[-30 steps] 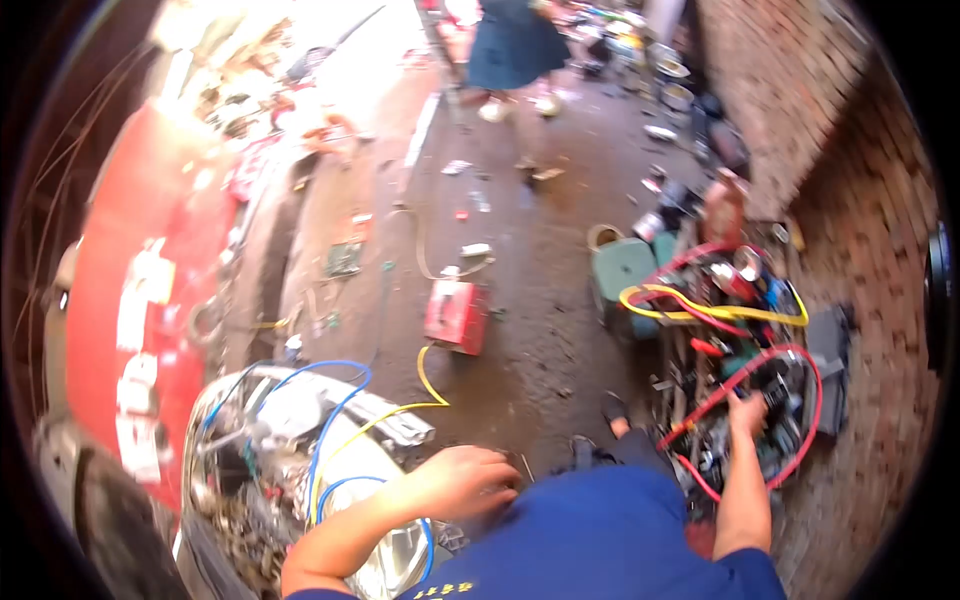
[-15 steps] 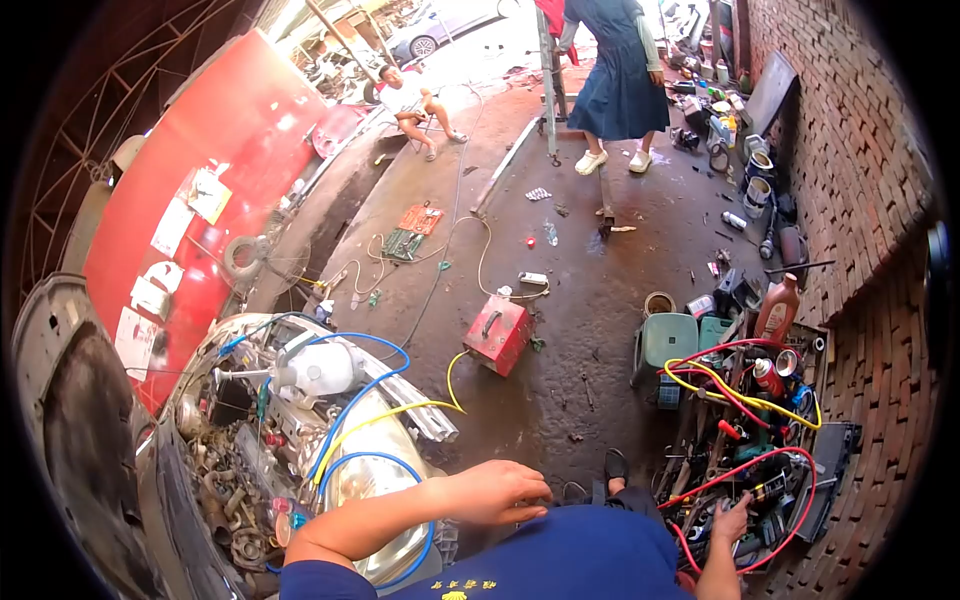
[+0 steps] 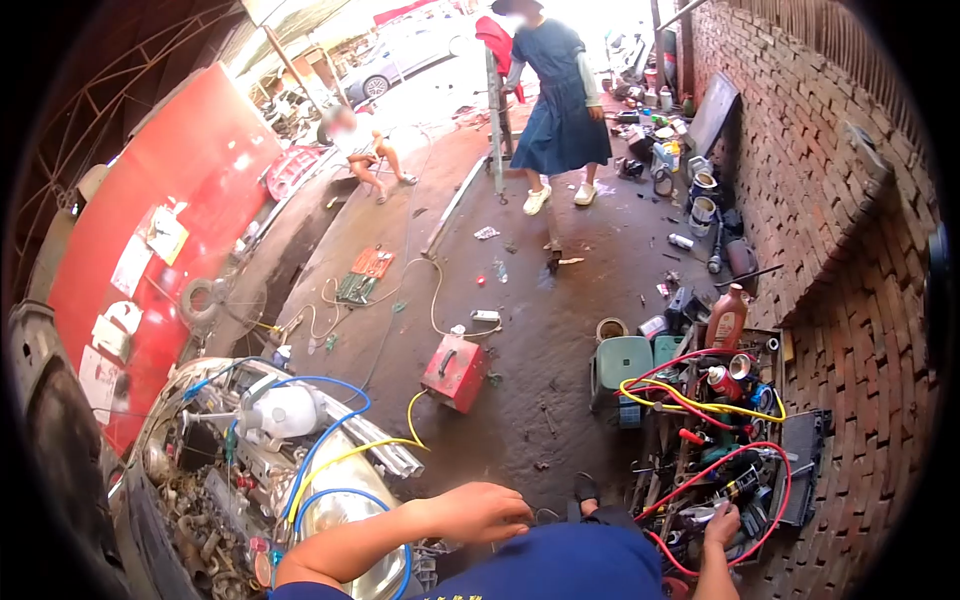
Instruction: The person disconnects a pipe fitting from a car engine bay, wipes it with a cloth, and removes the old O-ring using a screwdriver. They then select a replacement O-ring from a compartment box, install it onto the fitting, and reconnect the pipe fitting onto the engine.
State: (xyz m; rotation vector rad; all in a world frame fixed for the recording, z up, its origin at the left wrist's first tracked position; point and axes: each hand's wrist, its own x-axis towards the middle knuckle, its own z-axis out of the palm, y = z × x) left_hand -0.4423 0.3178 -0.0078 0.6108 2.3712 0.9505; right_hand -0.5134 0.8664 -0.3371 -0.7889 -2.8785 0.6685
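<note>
My left hand (image 3: 480,512) hovers in front of my dark blue shirt, fingers loosely bent, with nothing visible in it. At the lower right, my right hand (image 3: 722,525) reaches into a cluttered heap of hand tools (image 3: 700,490). Its fingers are curled down among the tools; what they grip is too small to make out. A red hose (image 3: 785,480) loops around that hand. Yellow hose (image 3: 700,404) coils lie above it, beside a red spray can (image 3: 722,381) and a brown-red bottle (image 3: 726,318).
An open car front with a headlight (image 3: 345,525) and a white reservoir (image 3: 285,411) lies at left, blue hose over it. A red metal box (image 3: 455,374) and green stool (image 3: 622,362) stand ahead. A brick wall (image 3: 860,300) bounds the right; two people are farther off.
The view has tilted up and turned right, so the scene sits lower and farther left. My right hand stays in the tool heap, its fingers curled more. My left hand keeps its pose.
</note>
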